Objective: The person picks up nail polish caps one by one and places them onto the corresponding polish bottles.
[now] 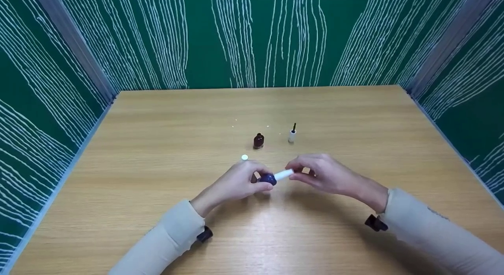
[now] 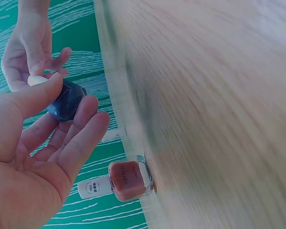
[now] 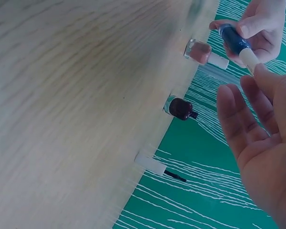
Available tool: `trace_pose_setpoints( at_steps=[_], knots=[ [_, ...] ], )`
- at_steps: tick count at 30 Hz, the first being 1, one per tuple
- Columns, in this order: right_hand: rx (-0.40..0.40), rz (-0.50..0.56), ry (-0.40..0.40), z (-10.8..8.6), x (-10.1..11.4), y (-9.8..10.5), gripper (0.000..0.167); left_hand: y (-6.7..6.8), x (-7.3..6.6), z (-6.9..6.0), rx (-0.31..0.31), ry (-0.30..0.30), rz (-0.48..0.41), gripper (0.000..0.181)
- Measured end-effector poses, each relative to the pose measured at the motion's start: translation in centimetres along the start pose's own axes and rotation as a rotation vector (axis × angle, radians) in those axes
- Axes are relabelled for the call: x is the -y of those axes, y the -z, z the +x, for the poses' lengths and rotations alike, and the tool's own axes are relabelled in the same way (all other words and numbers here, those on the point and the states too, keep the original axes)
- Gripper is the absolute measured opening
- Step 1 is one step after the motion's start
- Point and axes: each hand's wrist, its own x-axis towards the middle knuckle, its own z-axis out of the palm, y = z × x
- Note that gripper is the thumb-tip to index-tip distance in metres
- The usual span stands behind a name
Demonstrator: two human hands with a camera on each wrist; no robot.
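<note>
My left hand (image 1: 240,180) grips a dark blue nail polish bottle (image 1: 268,179) between thumb and fingers, tilted just above the table. Its white cap (image 1: 284,174) points toward my right hand (image 1: 327,173), whose thumb and fingertip pinch the cap's end. In the right wrist view the cap (image 3: 248,59) still sits against the blue bottle (image 3: 233,39). Beyond the hands stands an uncapped dark red polish bottle (image 1: 258,141). To its right, a white brush cap (image 1: 291,136) stands with its black brush upward. A capped pink polish bottle (image 2: 128,180) stands by my left hand, mostly hidden in the head view.
The wooden table (image 1: 177,129) carries a few tiny white specks beyond the bottles. Green walls (image 1: 350,26) with white wavy lines enclose its back and sides. Dark wrist devices (image 1: 204,234) hang below both sleeves.
</note>
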Motion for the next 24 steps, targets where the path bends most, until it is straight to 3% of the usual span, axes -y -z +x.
trace_pose_setpoints(
  at_steps=[13,20,24],
  knots=[
    [-0.028,-0.043,-0.039,-0.4,-0.1,-1.4,0.011,-0.9,0.5,-0.2,-0.002,0.029,-0.024,0.023],
    [-0.039,-0.075,-0.046,0.0,-0.2,-0.8,0.015,-0.7,-0.3,0.1,-0.031,-0.004,0.022,0.027],
    [-0.007,-0.09,-0.066,0.3,-0.3,-0.3,0.019,-0.5,-0.4,0.4,-0.024,-0.024,0.026,0.028]
  ],
)
